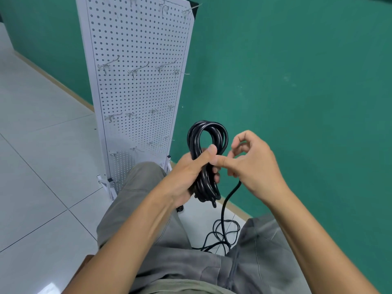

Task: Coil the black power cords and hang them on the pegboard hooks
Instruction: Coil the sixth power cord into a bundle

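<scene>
My left hand (192,170) grips a coil of black power cord (206,139) around its middle, thumb across the front; the loops stand up above the fist and hang below it. My right hand (252,164) is beside the coil with curled fingers, holding the loose cord tail (228,198), which drops from under the palm to a loose tangle of black cord (223,234) on the floor between my knees. The white pegboard (137,85) stands upright to the left of and behind the coil, with several bare metal hooks (135,71) in rows.
A green wall (297,81) runs behind the pegboard and on the right. White floor tiles (42,155) spread to the left. My grey-trousered legs (137,209) fill the lower view, one knee close to the pegboard's white feet (108,185).
</scene>
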Demonstrator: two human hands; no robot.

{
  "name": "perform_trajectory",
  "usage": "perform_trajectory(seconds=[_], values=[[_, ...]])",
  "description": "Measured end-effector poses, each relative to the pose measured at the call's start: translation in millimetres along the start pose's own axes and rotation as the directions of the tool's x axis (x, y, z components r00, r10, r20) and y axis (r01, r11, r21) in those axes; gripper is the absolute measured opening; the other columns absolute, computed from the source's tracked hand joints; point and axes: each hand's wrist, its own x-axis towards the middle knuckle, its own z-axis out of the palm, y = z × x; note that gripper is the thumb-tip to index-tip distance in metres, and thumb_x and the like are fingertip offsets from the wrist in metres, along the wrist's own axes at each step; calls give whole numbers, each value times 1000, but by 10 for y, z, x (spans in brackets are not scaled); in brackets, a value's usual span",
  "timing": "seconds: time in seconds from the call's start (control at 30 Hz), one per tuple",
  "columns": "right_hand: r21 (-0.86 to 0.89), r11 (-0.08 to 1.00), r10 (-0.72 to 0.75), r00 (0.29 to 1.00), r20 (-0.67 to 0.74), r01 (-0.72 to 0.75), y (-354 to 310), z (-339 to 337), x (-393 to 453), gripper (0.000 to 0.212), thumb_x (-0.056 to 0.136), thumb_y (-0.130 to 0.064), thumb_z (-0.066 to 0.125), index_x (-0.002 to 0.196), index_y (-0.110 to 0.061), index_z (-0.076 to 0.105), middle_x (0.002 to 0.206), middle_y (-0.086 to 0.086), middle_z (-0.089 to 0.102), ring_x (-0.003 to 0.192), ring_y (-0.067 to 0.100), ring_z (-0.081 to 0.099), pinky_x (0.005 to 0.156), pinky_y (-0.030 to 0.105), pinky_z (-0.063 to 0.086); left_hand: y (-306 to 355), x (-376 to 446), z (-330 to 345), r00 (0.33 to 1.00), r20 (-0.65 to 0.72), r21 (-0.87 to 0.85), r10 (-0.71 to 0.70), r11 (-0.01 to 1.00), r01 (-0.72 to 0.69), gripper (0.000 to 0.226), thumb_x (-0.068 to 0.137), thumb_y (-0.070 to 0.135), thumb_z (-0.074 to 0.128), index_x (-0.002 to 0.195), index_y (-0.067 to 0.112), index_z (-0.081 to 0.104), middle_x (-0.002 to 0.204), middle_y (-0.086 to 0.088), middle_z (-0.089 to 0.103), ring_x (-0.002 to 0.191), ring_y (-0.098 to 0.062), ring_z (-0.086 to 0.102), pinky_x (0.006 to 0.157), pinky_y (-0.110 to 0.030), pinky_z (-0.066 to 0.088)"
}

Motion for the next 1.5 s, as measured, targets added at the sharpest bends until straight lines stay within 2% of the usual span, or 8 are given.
perform_trajectory(seconds=[0.13, 0.43, 0.67, 0.77, 0.97, 1.17, 1.33, 1.5], values=[[88, 996, -17, 995, 95, 8, 16, 29, -33, 31, 83, -3, 80, 94, -11, 52, 78, 7, 64, 50, 11, 60, 53, 19, 45, 32, -13, -53, 990, 133, -127, -39, 990, 56, 17, 71, 27, 80, 79, 15, 72, 74, -3, 62, 69, -20, 61, 72, -32, 52], [124, 990, 34, 966, 256, -68, 372, -74, -173, 12, 98, -13, 65, 89, -5, 65, 72, 5, 68, 71, 14, 64, 75, 20, 51, 134, -4, -160, 995, 50, -314, -81, 945, 92, 33, 73, 4, 72, 103, 5, 60, 73, -5, 57, 66, -19, 62, 73, -35, 57], [341, 938, -88, 995, 55, 65, 208, -115, -280, 21, 92, -29, 67, 77, -15, 72, 82, 4, 71, 87, 18, 67, 95, 41, 56, 180, -31, -218, 992, 14, -17, -129, 991, 129, 19, 75, 8, 73, 92, 7, 63, 72, -13, 61, 64, -23, 63, 59, -32, 55], [251, 954, -159, 987, -28, 161, 58, -79, -237, 30, 99, -44, 63, 78, -22, 69, 106, -7, 69, 111, 13, 64, 107, 48, 49, 152, -53, -114, 987, 68, 28, -142, 990, 141, 15, 76, 5, 74, 90, 10, 77, 74, -17, 62, 65, -24, 63, 61, -32, 56], [73, 978, -191, 979, -65, 196, -155, 47, -177, 26, 106, -27, 50, 81, -23, 58, 132, -10, 53, 135, -10, 40, 102, 5, 31, -48, -34, 164, 994, 75, 113, -81, 991, 73, 15, 87, 4, 72, 94, -8, 66, 81, -20, 58, 75, -29, 58, 74, -40, 46], [43, 979, -197, 979, -49, 199, -116, 80, -90, 26, 108, -27, 45, 83, -24, 52, 127, -16, 51, 137, -11, 36, 103, 7, 30, -17, -42, 157, 985, 102, 83, -142, 988, 134, 9, 87, 9, 75, 95, 10, 71, 86, -13, 66, 80, -26, 65, 80, -42, 50], [67, 982, -174, 984, -27, 175, -112, 171, 17, 24, 108, -27, 45, 86, -24, 52, 128, -18, 50, 136, -9, 37, 100, 4, 29, -57, -14, 112, 983, 69, 19, -170, 986, 169, 24, 90, 9, 75, 110, -4, 71, 101, -21, 67, 98, -33, 62, 95, -46, 48], [93, 991, -106, 991, 78, 99, -36, 176, 125, 18, 110, -33, 37, 103, -23, 51, 144, -11, 49, 133, -4, 43, 108, 18, 31, -89, -19, 126, 986, 31, -73, -166, 983, 168, 10, 84, 5, 78, 93, 4, 74, 89, -17, 69, 81, -27, 72, 92, -45, 56]])
